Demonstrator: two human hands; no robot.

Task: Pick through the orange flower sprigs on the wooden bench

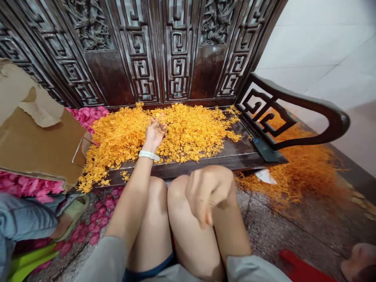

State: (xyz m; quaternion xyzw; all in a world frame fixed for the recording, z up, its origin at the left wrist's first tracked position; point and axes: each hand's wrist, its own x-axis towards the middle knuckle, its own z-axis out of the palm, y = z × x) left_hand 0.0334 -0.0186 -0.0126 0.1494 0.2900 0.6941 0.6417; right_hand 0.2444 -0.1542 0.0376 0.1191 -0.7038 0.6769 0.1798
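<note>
My left hand, with a pale watch band at the wrist, is among yellow artificial flower pieces heaped on a dark wooden bench. Its palm faces up and its slightly bent fingers are apart; small yellow bits lie right by the fingertips. My right hand hangs over my right knee, knuckles up. Its fingers are curled down and pressed together, somewhat blurred. Whatever they may hold is hidden from this side.
A torn cardboard box and pink flowers stand at left, beside another person's leg. A phone lies near the bench's armrest. Orange strands are piled on the floor at right; a person's head shows bottom right.
</note>
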